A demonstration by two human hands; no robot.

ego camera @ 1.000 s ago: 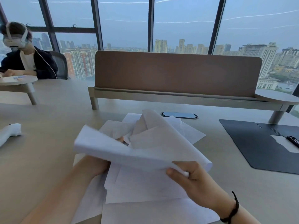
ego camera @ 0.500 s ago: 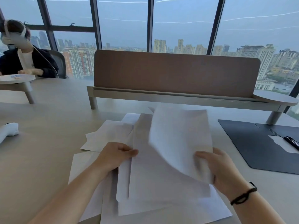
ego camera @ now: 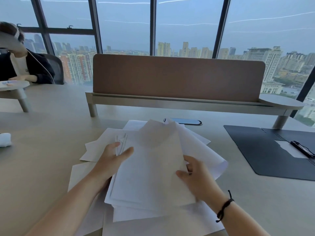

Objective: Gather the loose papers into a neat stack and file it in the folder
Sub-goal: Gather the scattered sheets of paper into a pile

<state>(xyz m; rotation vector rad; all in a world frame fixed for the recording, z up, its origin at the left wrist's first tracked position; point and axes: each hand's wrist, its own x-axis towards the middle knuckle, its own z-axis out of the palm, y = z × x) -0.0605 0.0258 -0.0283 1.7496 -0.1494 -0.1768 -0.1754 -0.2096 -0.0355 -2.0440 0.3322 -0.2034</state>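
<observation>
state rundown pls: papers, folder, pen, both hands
papers: partly gathered, some held, several still spread loose on the desk
folder: lying open and flat to the right, no stack filed in it
pen: lying on the open folder, untouched
left hand: holds the bundle's left edge, thumb on top
right hand: holds the bundle's right edge, blurred
</observation>
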